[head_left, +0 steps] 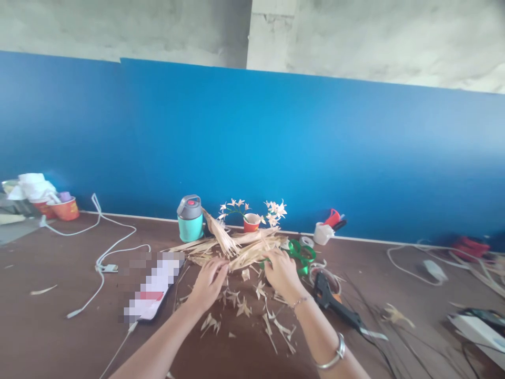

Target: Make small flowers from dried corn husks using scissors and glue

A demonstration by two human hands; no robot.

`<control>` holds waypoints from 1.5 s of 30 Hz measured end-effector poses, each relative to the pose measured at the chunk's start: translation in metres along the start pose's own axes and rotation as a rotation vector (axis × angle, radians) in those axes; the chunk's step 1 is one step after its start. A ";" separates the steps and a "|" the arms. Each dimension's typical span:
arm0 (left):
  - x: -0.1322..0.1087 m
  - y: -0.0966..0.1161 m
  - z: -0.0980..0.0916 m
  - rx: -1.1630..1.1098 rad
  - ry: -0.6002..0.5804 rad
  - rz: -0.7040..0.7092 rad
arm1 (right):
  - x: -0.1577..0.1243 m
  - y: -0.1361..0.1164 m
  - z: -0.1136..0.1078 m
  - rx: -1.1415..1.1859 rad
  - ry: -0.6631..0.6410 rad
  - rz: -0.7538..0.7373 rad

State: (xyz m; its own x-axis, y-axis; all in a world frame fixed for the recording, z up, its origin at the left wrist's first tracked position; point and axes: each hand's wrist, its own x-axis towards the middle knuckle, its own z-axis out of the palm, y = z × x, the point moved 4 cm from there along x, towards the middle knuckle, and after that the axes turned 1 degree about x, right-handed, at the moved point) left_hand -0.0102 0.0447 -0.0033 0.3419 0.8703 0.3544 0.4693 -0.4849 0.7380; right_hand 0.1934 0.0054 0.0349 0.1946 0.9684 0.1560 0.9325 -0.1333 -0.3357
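Several dried corn husks (pixel 256 252) lie in a loose pale heap at the table's middle. At the heap's near side, my left hand (pixel 209 279) has its fingers closed at one end of a husk strip. My right hand (pixel 282 269) curls its fingers on the same strip's other side; its fingertips are partly hidden. Between and below the hands are cut star-shaped husk flowers (pixel 243 307) and narrow scraps (pixel 282 329). Behind the heap, a red paper cup (pixel 251 225) stands beside stems of finished husk flowers (pixel 276 210).
A teal jar (pixel 190 223) stands behind left, a charging phone (pixel 153 289) nearer. Green ribbon (pixel 302 255) and a black glue gun (pixel 335 302) lie right of my right hand. White cables (pixel 114 247) cross the left side. A blue partition (pixel 252 142) edges the table.
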 end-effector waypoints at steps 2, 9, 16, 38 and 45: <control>0.000 -0.002 -0.001 -0.008 0.049 0.004 | 0.004 -0.016 0.006 0.082 -0.009 -0.117; 0.001 -0.005 -0.009 -0.059 0.203 -0.001 | 0.044 -0.068 0.043 0.128 -0.147 -0.312; 0.003 -0.011 -0.013 -0.152 0.262 -0.044 | 0.062 -0.069 0.046 0.186 -0.091 -0.309; -0.005 -0.003 -0.002 -1.030 0.243 -0.442 | -0.041 -0.051 -0.005 0.099 0.202 -0.496; -0.002 -0.016 -0.003 -1.001 0.339 -0.450 | -0.015 0.038 -0.006 -0.088 -0.078 0.250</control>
State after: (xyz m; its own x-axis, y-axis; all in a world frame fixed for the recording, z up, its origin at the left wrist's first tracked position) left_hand -0.0209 0.0510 -0.0142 -0.0010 0.9995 -0.0325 -0.4158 0.0291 0.9090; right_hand 0.2277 -0.0156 0.0253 0.4015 0.9158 0.0047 0.8817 -0.3851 -0.2725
